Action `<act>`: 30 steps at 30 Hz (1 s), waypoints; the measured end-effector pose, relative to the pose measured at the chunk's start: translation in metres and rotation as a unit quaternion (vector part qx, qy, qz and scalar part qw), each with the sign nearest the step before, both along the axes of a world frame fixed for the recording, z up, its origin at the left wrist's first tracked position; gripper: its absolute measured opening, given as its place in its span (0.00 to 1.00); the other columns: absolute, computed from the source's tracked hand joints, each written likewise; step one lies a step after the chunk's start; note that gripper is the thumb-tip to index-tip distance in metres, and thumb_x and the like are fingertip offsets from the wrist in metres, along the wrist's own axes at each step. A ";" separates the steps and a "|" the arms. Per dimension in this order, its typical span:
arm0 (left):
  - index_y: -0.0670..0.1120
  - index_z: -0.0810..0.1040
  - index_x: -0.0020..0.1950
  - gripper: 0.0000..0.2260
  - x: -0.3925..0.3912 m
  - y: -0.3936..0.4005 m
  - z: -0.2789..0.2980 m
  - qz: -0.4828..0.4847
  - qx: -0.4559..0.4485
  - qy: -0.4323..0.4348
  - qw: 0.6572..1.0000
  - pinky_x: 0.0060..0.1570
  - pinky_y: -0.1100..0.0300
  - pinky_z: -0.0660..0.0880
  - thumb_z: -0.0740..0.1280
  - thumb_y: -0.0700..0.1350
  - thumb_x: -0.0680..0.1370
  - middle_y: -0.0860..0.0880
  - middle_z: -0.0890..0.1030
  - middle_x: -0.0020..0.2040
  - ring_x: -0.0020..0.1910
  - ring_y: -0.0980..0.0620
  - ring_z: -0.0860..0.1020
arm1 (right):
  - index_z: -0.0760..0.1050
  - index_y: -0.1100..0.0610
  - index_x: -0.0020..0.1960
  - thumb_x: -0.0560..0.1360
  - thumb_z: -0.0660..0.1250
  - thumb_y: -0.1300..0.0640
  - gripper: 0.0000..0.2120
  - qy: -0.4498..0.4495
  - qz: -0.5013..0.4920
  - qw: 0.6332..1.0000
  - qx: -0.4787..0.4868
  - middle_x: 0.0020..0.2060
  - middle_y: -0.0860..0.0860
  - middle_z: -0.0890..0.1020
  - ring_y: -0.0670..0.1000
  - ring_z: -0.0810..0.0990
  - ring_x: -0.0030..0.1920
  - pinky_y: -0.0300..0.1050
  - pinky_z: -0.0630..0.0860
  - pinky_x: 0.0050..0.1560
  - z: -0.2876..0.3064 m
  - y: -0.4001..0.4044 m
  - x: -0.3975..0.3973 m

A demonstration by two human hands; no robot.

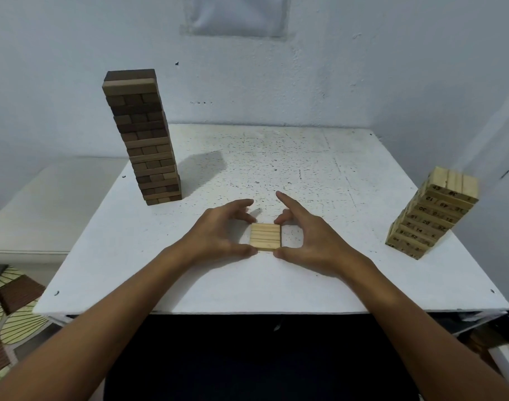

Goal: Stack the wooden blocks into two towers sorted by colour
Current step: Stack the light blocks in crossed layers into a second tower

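On the white table (319,175), near its front edge, a small flat set of light blocks (265,237) is being framed by both hands; the blocks are lying side by side, flush, forming a square. The left hand (218,231) is being held against the set's left side, thumb tip touching the near left corner, fingers curled toward the far left corner. The right hand (311,241) is being held at the right side, thumb tip at the near right corner, middle fingers bent at the far right corner, index finger being pointed outward above the table. Both hands are partly open, the set being pinched lightly between them. At far left a tall dark tower (144,140) is standing upright. At far right a shorter light tower (432,218) with printed numbers is standing near the table's right edge, appearing tilted and blurred at the top. A patterned floor (13,322) is being shown at lower left.
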State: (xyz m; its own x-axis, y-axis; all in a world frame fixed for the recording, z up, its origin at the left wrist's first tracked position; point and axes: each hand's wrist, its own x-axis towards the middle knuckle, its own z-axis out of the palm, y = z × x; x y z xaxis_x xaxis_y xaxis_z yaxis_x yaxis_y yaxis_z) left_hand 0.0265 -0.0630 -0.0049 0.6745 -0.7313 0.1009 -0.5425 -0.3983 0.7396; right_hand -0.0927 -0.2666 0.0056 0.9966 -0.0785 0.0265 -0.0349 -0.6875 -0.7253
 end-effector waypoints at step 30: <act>0.51 0.71 0.66 0.35 0.009 -0.078 0.149 -0.117 -0.160 -0.067 0.978 0.67 0.55 0.69 0.76 0.52 0.61 0.56 0.85 0.51 0.60 0.56 0.79 | 0.60 0.47 0.75 0.66 0.76 0.58 0.43 -0.173 -0.081 0.981 -0.041 0.49 0.45 0.80 0.45 0.77 0.57 0.44 0.74 0.64 0.151 -0.045 -0.023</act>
